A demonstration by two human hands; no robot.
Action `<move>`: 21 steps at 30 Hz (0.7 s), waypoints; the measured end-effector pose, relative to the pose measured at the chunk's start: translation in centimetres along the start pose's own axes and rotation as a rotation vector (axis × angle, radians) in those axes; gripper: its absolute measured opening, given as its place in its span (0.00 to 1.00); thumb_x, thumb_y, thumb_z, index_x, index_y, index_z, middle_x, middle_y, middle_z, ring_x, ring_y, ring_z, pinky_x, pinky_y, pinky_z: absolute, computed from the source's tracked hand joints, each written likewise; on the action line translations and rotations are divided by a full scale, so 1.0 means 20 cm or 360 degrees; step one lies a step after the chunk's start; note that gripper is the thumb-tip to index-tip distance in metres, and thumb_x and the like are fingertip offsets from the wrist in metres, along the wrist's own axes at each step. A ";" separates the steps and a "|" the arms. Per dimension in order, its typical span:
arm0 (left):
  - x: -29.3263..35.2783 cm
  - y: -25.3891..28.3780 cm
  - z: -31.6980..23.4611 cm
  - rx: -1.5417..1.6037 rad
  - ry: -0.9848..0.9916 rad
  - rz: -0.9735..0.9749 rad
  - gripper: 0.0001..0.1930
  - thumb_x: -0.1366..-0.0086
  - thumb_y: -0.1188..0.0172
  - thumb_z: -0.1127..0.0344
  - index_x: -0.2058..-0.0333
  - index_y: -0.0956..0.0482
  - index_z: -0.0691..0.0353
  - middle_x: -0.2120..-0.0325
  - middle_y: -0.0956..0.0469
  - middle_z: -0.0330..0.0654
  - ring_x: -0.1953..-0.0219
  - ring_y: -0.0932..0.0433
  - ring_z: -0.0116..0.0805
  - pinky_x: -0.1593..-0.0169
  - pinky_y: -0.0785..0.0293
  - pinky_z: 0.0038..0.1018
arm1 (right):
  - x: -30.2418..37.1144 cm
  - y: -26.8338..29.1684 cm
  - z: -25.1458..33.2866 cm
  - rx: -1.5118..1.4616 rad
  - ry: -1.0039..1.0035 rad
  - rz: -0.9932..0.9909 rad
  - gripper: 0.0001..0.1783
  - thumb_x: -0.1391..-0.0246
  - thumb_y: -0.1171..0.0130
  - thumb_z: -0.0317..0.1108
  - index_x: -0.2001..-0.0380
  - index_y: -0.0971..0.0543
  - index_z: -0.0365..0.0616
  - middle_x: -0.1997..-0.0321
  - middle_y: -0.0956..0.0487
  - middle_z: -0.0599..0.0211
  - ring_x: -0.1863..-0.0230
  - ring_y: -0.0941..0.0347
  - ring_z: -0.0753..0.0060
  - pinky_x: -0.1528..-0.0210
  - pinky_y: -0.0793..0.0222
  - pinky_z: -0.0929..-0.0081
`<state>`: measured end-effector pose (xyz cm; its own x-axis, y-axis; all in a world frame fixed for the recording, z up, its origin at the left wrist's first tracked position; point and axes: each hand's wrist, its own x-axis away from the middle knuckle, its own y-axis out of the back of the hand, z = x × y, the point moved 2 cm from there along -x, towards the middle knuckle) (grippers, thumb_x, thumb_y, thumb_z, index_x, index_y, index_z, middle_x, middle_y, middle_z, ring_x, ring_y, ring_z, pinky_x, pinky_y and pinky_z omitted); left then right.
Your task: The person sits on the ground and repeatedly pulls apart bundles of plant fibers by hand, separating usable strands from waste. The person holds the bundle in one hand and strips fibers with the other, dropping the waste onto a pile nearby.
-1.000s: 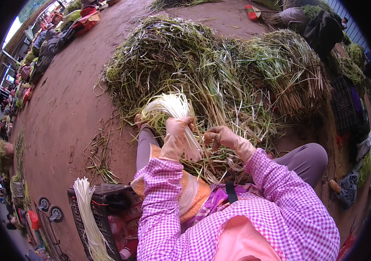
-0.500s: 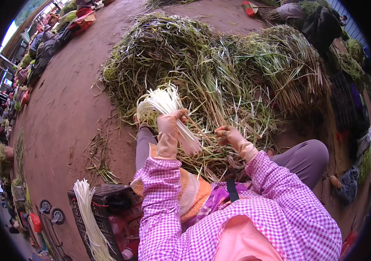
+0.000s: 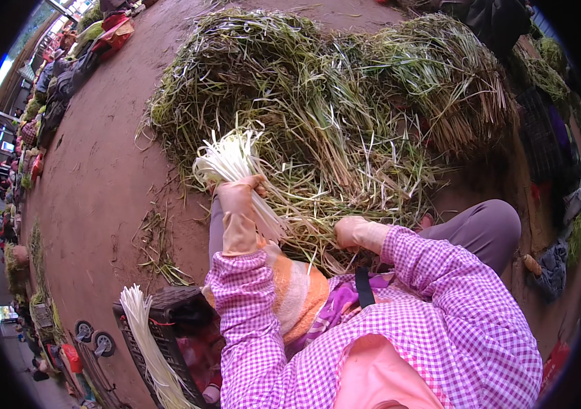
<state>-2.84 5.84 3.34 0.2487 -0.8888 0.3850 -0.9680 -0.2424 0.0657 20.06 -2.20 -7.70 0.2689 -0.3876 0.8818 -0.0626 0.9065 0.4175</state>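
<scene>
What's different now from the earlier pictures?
The left hand, still gripping the white stalks, has moved left. The right hand has drawn back; I can't see if it holds anything. The green pile and the pale bundle by the crate stayed put.

A long-sleeved magenta-and-white checked top (image 3: 433, 327) is worn with mauve-grey trousers (image 3: 478, 232).
</scene>
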 end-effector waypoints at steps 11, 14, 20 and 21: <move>-0.07 0.15 -0.08 0.0120 -0.0007 -0.0055 0.09 0.41 0.40 0.78 0.64 0.21 0.79 0.74 0.18 0.51 0.82 0.22 0.33 0.80 0.22 0.26 | 0.04 0.47 -0.20 -0.1173 0.0080 -0.0397 0.13 0.41 0.41 0.31 0.54 0.19 0.39 0.60 0.17 0.60 0.74 0.23 0.77 0.68 0.21 0.79; -0.04 0.17 -0.14 -0.0059 0.0014 -0.0335 0.09 0.44 0.39 0.80 0.64 0.22 0.79 0.77 0.19 0.53 0.82 0.20 0.35 0.80 0.20 0.27 | -0.08 0.57 -0.34 -0.1298 -0.0071 -0.1000 0.24 0.41 0.47 0.23 0.41 0.27 0.46 0.57 0.19 0.61 0.71 0.23 0.75 0.70 0.22 0.78; -0.06 0.16 -0.27 0.0169 0.0036 -0.0800 0.09 0.37 0.41 0.75 0.60 0.21 0.75 0.73 0.18 0.50 0.82 0.22 0.28 0.78 0.22 0.22 | -0.46 0.63 -0.43 -0.0602 -0.0407 -0.1119 0.17 0.37 0.45 0.44 0.49 0.21 0.50 0.55 0.17 0.58 0.62 0.20 0.66 0.60 0.22 0.70; -0.05 0.14 -0.26 0.0448 -0.0148 -0.0638 0.09 0.35 0.43 0.75 0.61 0.20 0.76 0.70 0.18 0.52 0.80 0.22 0.28 0.76 0.21 0.22 | -0.54 0.65 -0.41 -0.0337 -0.0508 -0.1018 0.20 0.39 0.44 0.50 0.56 0.19 0.46 0.59 0.17 0.57 0.63 0.19 0.60 0.61 0.22 0.65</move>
<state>-6.04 8.11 8.00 0.6140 -0.7318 0.2957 -0.7516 -0.6565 -0.0641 24.32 15.05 -13.57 -0.1038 -0.8509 0.5149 0.2074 0.4878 0.8479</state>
